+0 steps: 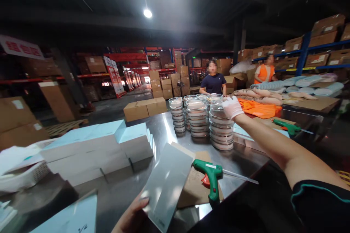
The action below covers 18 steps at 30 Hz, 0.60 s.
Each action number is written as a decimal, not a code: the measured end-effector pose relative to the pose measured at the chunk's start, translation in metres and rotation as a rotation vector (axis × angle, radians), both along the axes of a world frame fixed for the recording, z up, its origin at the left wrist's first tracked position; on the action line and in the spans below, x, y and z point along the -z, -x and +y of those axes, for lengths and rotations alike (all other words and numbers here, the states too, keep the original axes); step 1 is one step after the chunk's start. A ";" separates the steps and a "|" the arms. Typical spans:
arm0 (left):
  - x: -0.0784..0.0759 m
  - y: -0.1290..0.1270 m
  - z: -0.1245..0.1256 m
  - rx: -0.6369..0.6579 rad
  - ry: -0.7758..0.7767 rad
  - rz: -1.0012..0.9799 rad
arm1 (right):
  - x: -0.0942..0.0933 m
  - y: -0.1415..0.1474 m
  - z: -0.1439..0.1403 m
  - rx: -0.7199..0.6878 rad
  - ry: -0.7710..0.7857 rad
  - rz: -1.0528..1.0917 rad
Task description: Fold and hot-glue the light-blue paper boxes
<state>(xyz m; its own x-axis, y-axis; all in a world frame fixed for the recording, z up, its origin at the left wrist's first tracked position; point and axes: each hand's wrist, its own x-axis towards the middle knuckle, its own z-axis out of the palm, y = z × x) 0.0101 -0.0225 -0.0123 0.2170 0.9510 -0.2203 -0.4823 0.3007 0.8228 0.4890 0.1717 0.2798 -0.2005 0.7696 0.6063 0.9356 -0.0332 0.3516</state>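
Observation:
My bare left hand (133, 214) grips the lower end of a pale grey, flat rectangular box (171, 185), tilted above the steel table. My right hand (232, 108), in a white glove, reaches forward with its fingers on the top clear round container (217, 108) of the nearest stack; part of the grip is hidden. More stacks of these containers (197, 120) stand beside it. Between my arms a green glue gun (209, 171) with a clear glue stick in its back lies on a piece of cardboard (193, 193).
Pale blue and white boxes (87, 153) are stacked at the left, near a white basket (35, 173). Orange cloth (259, 108) and a second green glue gun (291, 127) lie at the right. Two people (213, 82) are across the table. Cartons (146, 108) stand behind.

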 end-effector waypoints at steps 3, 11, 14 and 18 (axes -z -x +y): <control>-0.002 -0.004 -0.003 -0.029 0.013 0.003 | 0.001 0.006 -0.002 -0.058 -0.017 0.011; -0.009 -0.008 -0.008 -0.080 0.029 0.048 | -0.003 0.014 -0.007 -0.141 -0.033 0.089; -0.009 -0.009 -0.009 -0.089 0.021 0.048 | -0.007 0.017 -0.009 -0.129 -0.056 0.142; -0.006 -0.015 -0.008 -0.218 -0.045 0.033 | -0.006 0.031 -0.027 -0.165 -0.081 0.191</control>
